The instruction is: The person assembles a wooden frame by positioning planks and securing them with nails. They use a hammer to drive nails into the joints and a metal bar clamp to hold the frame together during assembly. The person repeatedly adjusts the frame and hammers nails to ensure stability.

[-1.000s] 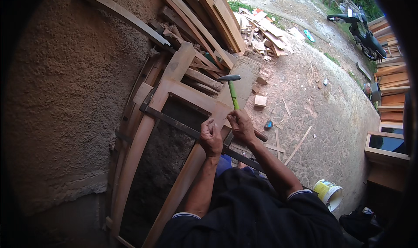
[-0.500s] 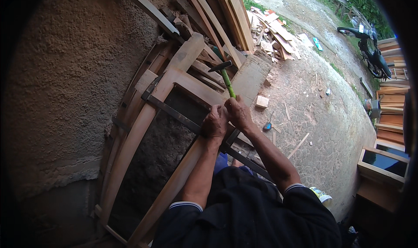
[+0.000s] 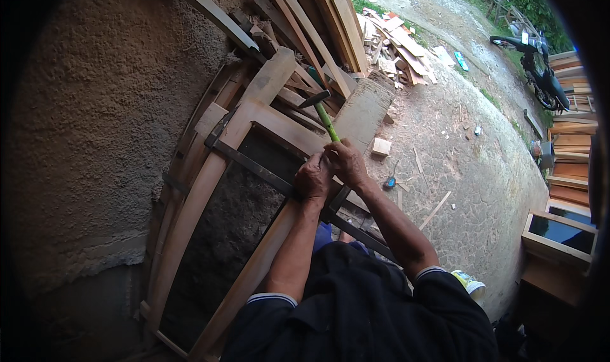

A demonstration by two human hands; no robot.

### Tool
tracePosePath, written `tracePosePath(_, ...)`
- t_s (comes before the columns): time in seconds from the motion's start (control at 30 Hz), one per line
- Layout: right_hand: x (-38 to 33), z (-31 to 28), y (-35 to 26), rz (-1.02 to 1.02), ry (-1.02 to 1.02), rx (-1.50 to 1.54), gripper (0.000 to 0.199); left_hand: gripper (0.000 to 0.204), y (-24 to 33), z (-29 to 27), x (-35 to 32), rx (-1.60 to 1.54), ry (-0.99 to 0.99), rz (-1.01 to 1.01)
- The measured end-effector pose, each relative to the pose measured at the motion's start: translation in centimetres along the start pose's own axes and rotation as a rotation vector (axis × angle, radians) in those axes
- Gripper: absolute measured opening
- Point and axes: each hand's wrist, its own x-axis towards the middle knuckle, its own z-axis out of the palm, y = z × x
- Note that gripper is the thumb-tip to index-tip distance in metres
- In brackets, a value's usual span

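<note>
A curved wooden frame (image 3: 210,178) leans against a rough plaster wall, with a dark metal bar clamp (image 3: 254,166) stretched across it. My right hand (image 3: 348,161) grips the green handle of a hammer (image 3: 323,113), whose dark head points up and left over the frame's top rail. My left hand (image 3: 312,178) sits just beside it, closed around the clamp bar where it crosses the frame's right rail. Both forearms come up from the lower edge, in dark sleeves.
More frames and long planks (image 3: 318,25) lean on the wall behind. A pile of wood offcuts (image 3: 400,44) lies on the stony ground, with a small wood block (image 3: 380,147) and a slat (image 3: 434,210) nearer. A motorbike (image 3: 540,76) stands far right beside stacked timber (image 3: 572,146).
The view has shifted closer to the frame. My hands have come together at the clamp, and the hammer has tilted a little to the left.
</note>
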Motion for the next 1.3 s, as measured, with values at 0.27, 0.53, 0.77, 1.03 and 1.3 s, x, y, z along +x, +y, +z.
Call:
tracePosePath(0.27,-4.8,-5.6,-1.0,0.146,-0.06,0.154,0.047,0.028,0.2,-0.4,0.1,-0.089,0.002,0.024)
tracePosePath(0.53,-8.8,-6.7,-1.9,0.099,-0.265,-0.147,0.077,0.025,0.7,-0.6,0.0,-0.006,-0.016,-0.009)
tracePosePath(0.77,-8.9,-6.6,-2.0,0.039,-0.385,-0.274,0.079,0.023,1.1,-1.1,0.2,0.048,-0.122,-0.081)
tracePosePath(1.03,-9.1,-6.9,-2.3,0.059,-0.432,-0.288,0.081,0.023,0.3,-0.5,-0.1,-0.043,-0.006,-0.008)
tracePosePath(1.3,-9.7,-7.1,-1.8,0.003,-0.296,-0.218,0.09,0.027,-0.3,-1.5,9.7,0.021,0.132,0.193)
